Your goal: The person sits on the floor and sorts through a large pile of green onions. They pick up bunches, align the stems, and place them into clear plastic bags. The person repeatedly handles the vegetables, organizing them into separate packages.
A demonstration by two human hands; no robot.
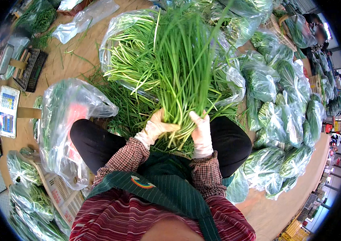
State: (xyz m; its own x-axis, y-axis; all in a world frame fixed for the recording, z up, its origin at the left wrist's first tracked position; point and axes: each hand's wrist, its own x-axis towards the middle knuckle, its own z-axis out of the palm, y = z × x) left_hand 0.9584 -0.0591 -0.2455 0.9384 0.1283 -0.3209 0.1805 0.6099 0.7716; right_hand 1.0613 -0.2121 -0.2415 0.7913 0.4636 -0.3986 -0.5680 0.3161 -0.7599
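A large bunch of long green garlic chives (182,66) stands between my two hands, its pale cut ends towards me and its leaves fanning away. My left hand (160,128), in a pale glove, is closed round the left side of the stalks near their base. On the right side, my right hand (201,131), gloved too, grips the same stalks with the thumb on top. Behind the bunch lies an opened clear plastic bag (105,45) with more chives (134,57), their pale ends pointing left. Loose green leaves (128,111) are heaped under the bunch, between my knees.
At left are a scale with a keypad display (8,111), a clear bag of greens (59,126), a dark crate (32,72) and a light plastic crate (59,186). Many bagged bundles of greens (263,81) are piled at right. A person (319,33) is at the upper right.
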